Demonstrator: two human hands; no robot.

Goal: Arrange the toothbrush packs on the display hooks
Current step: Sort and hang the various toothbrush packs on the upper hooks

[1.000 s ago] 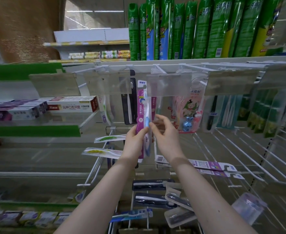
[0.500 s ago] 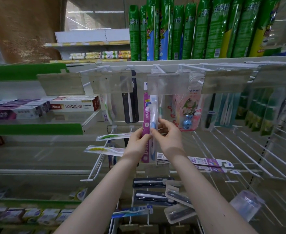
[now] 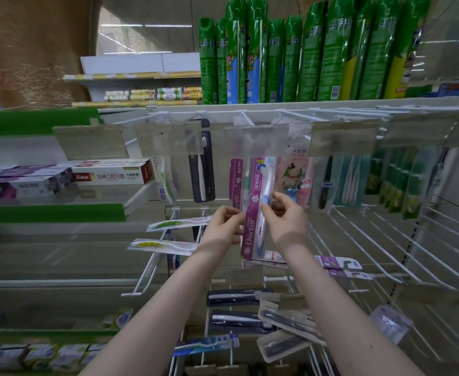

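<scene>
Gripping purple toothbrush pack (image 3: pixel 252 213) — left hand (image 3: pixel 224 226), right hand (image 3: pixel 288 219) — upright.

Right hand (image 3: pixel 288 222) pinches pack (image 3: pixel 250 226) (upright).

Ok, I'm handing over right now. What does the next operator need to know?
Left hand: pinches the left edge of the purple toothbrush pack.
Right hand: pinches its right edge.
The pack is upright, with its top hidden behind the clear label holder; I cannot tell whether it is on the hook.
Done: a black pack and a cartoon pack hang on the top row.
Left: seat this pack, then probably hang the loose black packs lying flat lower down.
</scene>
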